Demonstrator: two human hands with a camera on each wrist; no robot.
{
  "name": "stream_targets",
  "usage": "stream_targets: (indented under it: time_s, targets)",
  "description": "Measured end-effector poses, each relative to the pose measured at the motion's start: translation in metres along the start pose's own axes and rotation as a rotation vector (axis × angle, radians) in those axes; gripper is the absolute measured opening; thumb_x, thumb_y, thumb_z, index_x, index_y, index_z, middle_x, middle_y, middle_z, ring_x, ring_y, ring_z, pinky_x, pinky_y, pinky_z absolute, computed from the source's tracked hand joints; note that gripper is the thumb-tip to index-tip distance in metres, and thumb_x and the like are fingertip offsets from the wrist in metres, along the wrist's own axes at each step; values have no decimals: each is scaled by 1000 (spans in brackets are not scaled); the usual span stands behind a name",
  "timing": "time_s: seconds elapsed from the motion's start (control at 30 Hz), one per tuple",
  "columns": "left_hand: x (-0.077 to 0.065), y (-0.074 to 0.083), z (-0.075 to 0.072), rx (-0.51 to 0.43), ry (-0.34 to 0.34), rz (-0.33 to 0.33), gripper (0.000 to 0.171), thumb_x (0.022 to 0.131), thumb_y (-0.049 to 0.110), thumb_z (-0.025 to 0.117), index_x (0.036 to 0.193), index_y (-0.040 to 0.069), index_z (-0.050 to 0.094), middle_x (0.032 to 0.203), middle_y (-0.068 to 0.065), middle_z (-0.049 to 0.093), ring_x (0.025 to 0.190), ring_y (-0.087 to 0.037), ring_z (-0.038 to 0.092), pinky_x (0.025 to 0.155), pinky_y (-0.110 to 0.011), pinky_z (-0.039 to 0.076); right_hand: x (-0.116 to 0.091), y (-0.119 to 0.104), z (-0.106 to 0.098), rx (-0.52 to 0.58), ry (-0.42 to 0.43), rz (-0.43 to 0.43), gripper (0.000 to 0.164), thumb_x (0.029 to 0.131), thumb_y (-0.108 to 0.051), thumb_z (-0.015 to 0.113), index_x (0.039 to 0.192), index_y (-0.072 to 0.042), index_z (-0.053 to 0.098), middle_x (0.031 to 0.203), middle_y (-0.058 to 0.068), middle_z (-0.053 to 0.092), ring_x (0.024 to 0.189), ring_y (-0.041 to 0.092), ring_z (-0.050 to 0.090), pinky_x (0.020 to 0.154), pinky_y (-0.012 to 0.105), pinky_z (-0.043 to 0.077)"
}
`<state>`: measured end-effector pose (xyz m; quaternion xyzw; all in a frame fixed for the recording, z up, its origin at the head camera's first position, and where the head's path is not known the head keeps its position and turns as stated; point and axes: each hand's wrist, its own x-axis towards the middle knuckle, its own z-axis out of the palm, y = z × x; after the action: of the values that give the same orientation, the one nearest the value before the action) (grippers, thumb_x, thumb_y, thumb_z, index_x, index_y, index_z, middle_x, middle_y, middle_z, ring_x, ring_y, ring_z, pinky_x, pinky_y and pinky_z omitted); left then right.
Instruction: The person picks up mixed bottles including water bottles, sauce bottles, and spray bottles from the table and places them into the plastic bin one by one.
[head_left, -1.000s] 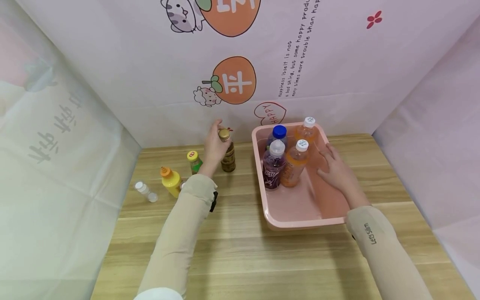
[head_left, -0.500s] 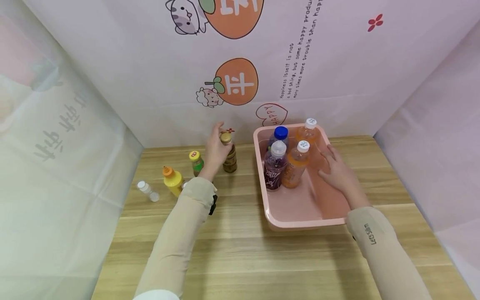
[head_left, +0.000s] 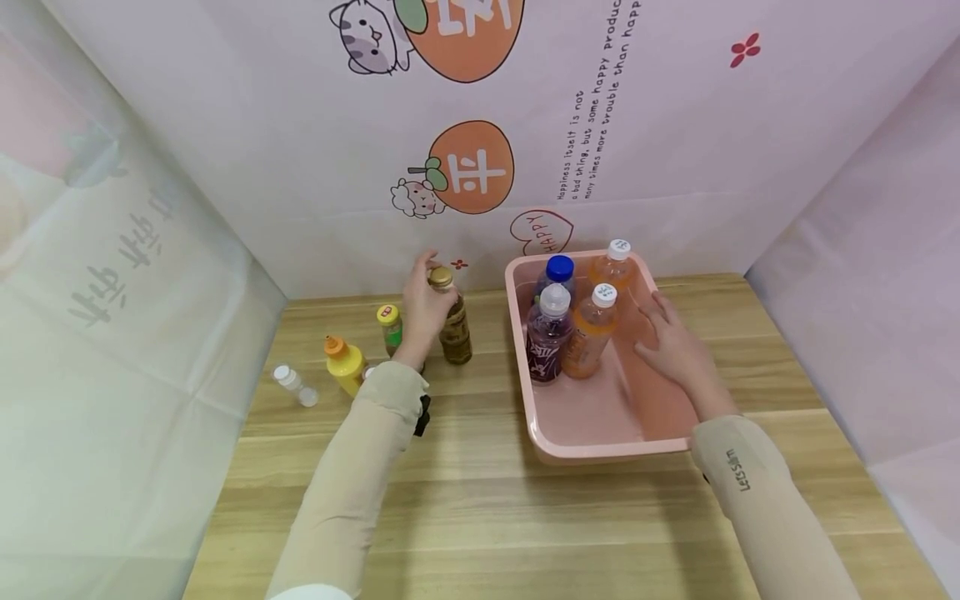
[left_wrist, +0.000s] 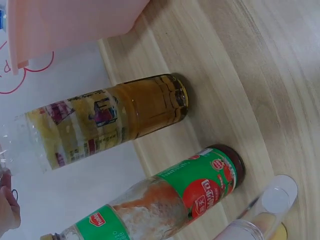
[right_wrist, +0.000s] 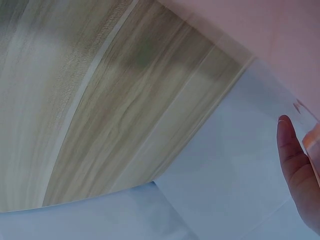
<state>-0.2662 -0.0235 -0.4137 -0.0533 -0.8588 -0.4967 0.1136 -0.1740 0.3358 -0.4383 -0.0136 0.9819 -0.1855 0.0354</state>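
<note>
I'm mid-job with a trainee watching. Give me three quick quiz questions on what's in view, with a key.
1. What does the left hand hold?
A) the green-labelled bottle
B) the gold-capped bottle
C) the white-capped shaker
2. How many bottles show inside the pink bin?
3. True or false: the yellow squeeze bottle stands on the wooden table, outside the bin.

Key:
1. B
2. Four: the blue-capped bottle, the purple bottle, the front orange bottle and the rear orange bottle.
3. True
</note>
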Motion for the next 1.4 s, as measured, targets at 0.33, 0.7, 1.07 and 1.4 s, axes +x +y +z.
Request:
stream_targets:
  time_s: [0.33, 0.7, 1.07, 1.4]
  targets:
    - [-3, 12, -8, -123, 119, 61, 68, 82, 5, 68, 142, 12, 37, 131, -11, 55, 117, -30, 55, 98, -45, 48, 0, 0, -1, 7, -8, 0, 67, 91, -23, 54, 147, 1, 26, 158, 25, 5, 128, 57, 33, 94, 68, 40]
    - [1, 43, -18, -153, 239, 251, 66, 84, 8, 68, 142, 5, 37, 130, -16, 55, 110, -32, 58, 96, -42, 49, 0, 0, -2, -3, -19, 11, 67, 91, -24, 54, 147, 1, 26, 158, 24, 4, 126, 58, 37, 93, 67, 41]
    - [-2, 82, -25, -227, 290, 403, 62, 83, 8, 70, 137, 3, 41, 128, -17, 54, 107, -30, 59, 81, -28, 42, -1, 0, -1, -1, -4, 8, 66, 91, -23, 55, 146, 0, 28, 158, 23, 5, 125, 57, 37, 92, 68, 41]
    - [-12, 110, -26, -289, 279, 490, 60, 81, 5, 71, 134, 0, 43, 124, -19, 56, 107, -30, 61, 81, -23, 42, -1, 0, 1, 4, 3, 1, 66, 90, -22, 56, 146, 1, 28, 158, 23, 6, 127, 57, 36, 93, 67, 41]
